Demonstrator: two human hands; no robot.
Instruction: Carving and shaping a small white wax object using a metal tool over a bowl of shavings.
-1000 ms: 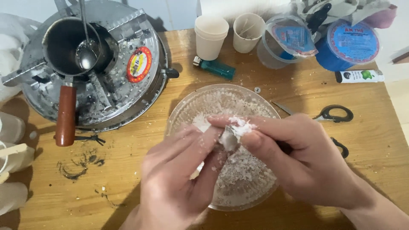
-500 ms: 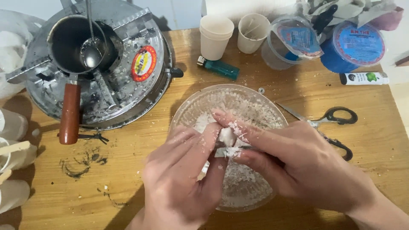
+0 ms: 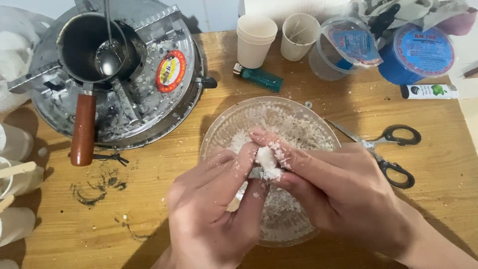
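We hold a white lump (image 3: 265, 158) between the fingertips of both hands, directly above the clear bowl (image 3: 224, 130) of white flakes on the wooden desk (image 3: 149, 199); our left hand (image 3: 211, 214) has a narrow grip pinching the lump from below and the side, and our right hand (image 3: 338, 189) has a narrow grip closed on it from the other side, flakes clinging to the fingers; behind the bowl lies a teal lighter (image 3: 259, 77); right of the bowl lie black-handled scissors (image 3: 388, 152); behind and left of the bowl sits a round metal tray (image 3: 149, 104) bearing an oval red and yellow label (image 3: 171, 70) and a pot with a brown handle (image 3: 82, 127); behind and right of the bowl stand pale cups (image 3: 255, 41), a clear tub with a blue and red round lid (image 3: 351, 42), a blue tub with a blue round label (image 3: 423, 50) and a small white tube (image 3: 429, 91).
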